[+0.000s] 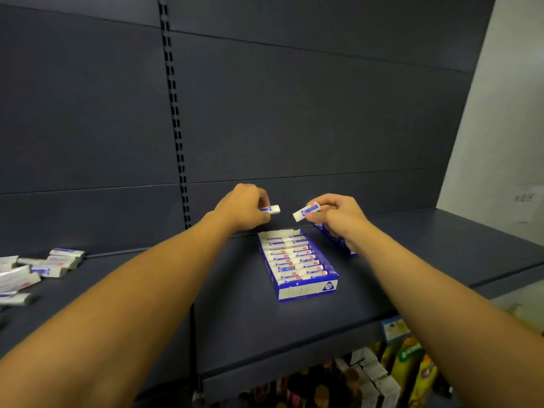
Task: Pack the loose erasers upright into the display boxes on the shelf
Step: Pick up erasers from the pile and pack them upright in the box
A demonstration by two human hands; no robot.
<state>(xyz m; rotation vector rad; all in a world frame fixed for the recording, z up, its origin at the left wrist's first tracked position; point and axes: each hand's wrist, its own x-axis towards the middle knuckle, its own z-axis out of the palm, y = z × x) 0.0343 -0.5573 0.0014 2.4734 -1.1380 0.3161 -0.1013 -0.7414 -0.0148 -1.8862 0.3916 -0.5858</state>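
A blue and white display box [306, 290] sits on the dark shelf [241, 313], filled with two rows of erasers; its far end shows a gap. Above that far end, my left hand [245, 206] pinches a white eraser with a blue sleeve [271, 209]. My right hand [338, 214] pinches another eraser [306, 212], tilted, its white end pointing down-left. A second blue box [335, 238] lies behind my right hand, mostly hidden. Several loose erasers [50, 265] lie in a pile at the shelf's left.
The shelf's dark back panel and a slotted upright [176, 119] rise behind the box. Below the shelf edge stand bottles and packets [406, 366]. A white wall [506, 113] borders the right side.
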